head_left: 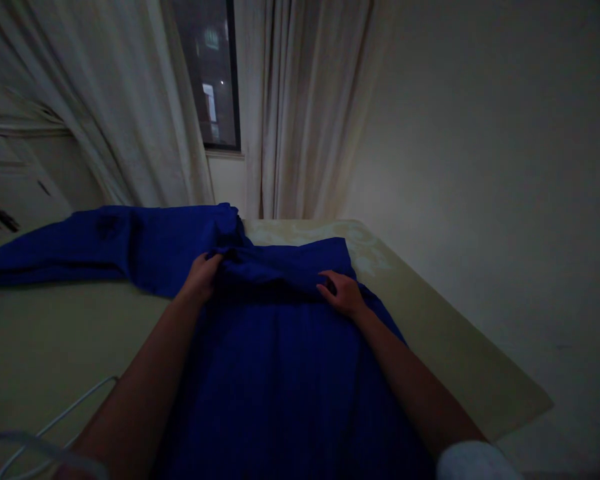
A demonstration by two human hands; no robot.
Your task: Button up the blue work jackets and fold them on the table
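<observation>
A dark blue garment [275, 360] lies spread on a pale table [430, 320], one long sleeve stretching off to the left. My left hand [200, 277] is closed on a fold of the cloth near the sleeve's base. My right hand [343, 292] rests on the upper edge of the garment, fingers curled and pinching the fabric. A folded band of cloth runs between the two hands.
A white cable [55, 420] lies on the table at the lower left. Pale curtains [305, 107] hang behind the table on both sides of a dark window [213, 73]. A plain wall [505, 167] stands close on the right, beyond the table's right edge.
</observation>
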